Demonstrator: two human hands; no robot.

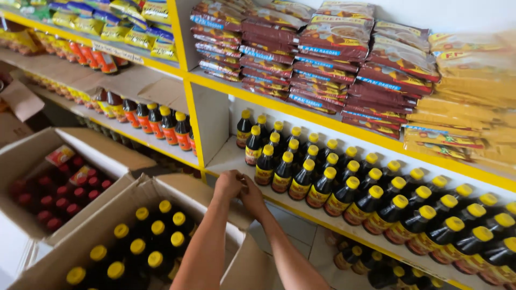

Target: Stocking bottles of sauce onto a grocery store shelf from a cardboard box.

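Observation:
My left hand (228,183) and my right hand (252,196) are side by side and touching, at the far flap of an open cardboard box (215,200). The box holds several dark bottles with yellow caps (153,236). My left hand's fingers curl over the flap's top edge. My right hand's fingers bend down just in front of the white shelf (231,159); what they hold is hidden. Rows of dark sauce bottles with yellow caps (322,182) stand on that shelf, right beyond my hands.
A second open box (32,156) at left holds red-capped bottles. Yellow-edged shelves carry red-labelled bottles (161,123), stacked brown packets (322,59) and yellow packets (467,91). More bottles (371,268) stand on the bottom shelf at lower right.

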